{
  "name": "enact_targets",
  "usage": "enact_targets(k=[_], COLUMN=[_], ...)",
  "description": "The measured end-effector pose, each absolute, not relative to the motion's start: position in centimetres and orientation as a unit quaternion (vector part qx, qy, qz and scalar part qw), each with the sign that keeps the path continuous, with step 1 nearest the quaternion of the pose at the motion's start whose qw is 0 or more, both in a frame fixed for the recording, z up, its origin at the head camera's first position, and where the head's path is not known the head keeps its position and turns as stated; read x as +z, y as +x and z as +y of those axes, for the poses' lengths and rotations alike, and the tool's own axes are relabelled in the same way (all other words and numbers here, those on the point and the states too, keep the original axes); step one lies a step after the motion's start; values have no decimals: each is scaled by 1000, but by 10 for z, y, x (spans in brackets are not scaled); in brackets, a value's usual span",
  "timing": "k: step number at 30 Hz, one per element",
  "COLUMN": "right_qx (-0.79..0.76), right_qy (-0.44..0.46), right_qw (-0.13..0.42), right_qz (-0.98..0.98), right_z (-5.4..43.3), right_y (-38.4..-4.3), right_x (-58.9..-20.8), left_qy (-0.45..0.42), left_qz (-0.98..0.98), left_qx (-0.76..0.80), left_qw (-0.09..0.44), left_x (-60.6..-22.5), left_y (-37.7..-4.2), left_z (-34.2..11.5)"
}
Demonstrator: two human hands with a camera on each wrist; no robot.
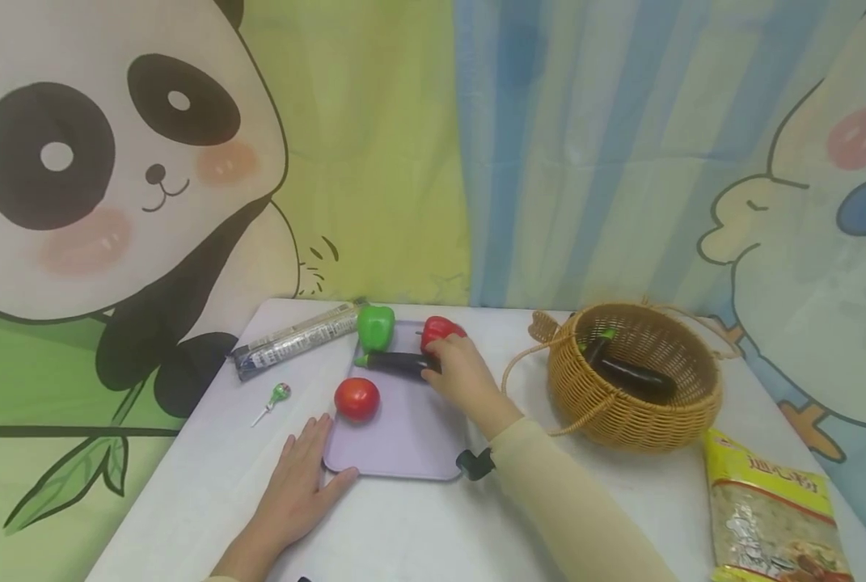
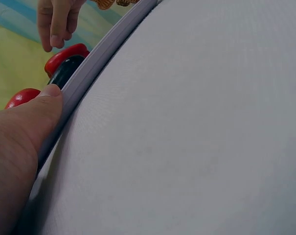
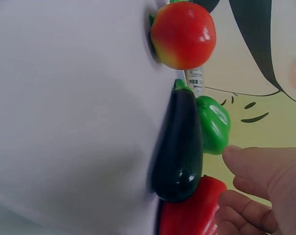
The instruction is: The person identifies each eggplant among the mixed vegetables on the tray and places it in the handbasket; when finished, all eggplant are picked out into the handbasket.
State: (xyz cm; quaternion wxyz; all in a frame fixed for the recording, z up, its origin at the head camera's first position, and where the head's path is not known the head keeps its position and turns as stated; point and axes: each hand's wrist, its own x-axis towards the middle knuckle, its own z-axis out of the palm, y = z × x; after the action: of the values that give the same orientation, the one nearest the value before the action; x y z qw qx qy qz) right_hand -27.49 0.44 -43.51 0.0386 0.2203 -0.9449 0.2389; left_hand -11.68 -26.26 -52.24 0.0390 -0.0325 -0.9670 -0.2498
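A light purple tray (image 1: pixel 403 453) lies on the white table. My left hand (image 1: pixel 297 493) rests at its near left corner, fingers straight, thumb on the rim. Above the tray's far right part, my right hand (image 1: pixel 465 376) hovers with loosely bent fingers that hold nothing. Under and beside those fingers are a dark eggplant (image 3: pixel 179 147) and a red bell pepper (image 1: pixel 441 326); the hand hides the eggplant's right end in the head view. A green bell pepper (image 1: pixel 376 327) sits at the far left corner, and a red tomato (image 1: pixel 356 399) lies near the left edge.
Right of the tray stands a wicker basket (image 1: pixel 625 424) holding an eggplant (image 1: pixel 632 377). A yellow-topped food packet (image 1: pixel 775 517) lies at the near right. On the left are a long silvery package (image 1: pixel 297 339) and a lollipop (image 1: pixel 280 393). A dark curved object (image 1: pixel 475 464) touches the tray's near right corner.
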Motion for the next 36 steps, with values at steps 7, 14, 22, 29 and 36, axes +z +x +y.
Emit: enact_targets(k=[7,14,22,29,36], right_qx=[227,207,194,195,192], right_qy=[211,200,196,190,189], right_qw=[34,25,22,19,22], right_qz=[-950,-957,-961,-962,-963], right_z=[-1,-2,-6,-9,-9], right_y=[-278,-277,-278,-279,-280], right_x=[-444,-447,-458,-465,-467], left_qy=[-33,-36,-33,-33,-29], left_qz=[-969,-968,-967,-968,-967], left_qx=[-242,-244,-249,-247,-252], left_qw=[45,47,37,40,34], left_x=[-524,-525,-524,-525,-526], left_y=[-116,-117,-118,-118,-118], left_z=[-263,-263,-263,-262,-263])
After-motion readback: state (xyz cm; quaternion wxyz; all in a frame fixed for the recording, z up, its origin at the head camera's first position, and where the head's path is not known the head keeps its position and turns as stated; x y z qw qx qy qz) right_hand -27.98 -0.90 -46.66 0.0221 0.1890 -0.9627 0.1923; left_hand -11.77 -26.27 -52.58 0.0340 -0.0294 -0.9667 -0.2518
